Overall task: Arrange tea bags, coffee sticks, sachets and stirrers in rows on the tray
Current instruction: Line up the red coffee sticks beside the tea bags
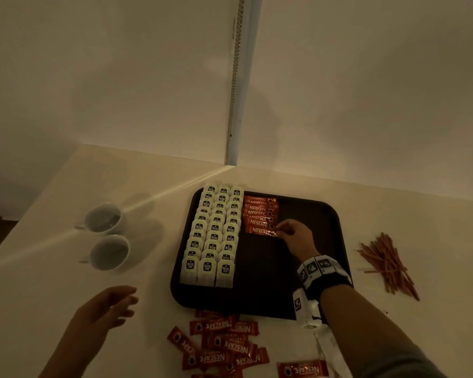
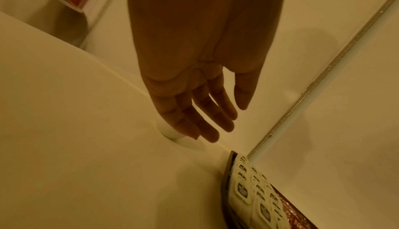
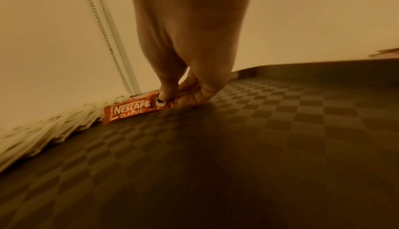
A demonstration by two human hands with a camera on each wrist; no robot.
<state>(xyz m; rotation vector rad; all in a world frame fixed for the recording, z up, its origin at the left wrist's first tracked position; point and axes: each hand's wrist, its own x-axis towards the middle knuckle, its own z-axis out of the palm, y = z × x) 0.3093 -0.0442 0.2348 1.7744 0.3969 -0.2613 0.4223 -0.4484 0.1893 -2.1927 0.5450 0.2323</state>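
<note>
A dark tray holds three rows of white tea bags on its left side. Beside them runs a column of red coffee sticks. My right hand pinches the right end of the nearest coffee stick, which lies flat on the tray floor; the right wrist view shows the same stick under my fingertips. My left hand hovers over the table left of the tray, fingers straight and empty, as the left wrist view also shows.
Loose coffee sticks lie scattered on the table in front of the tray. A heap of brown stirrers sits right of the tray. Two white cups stand to the left. Walls meet in a corner right behind the tray.
</note>
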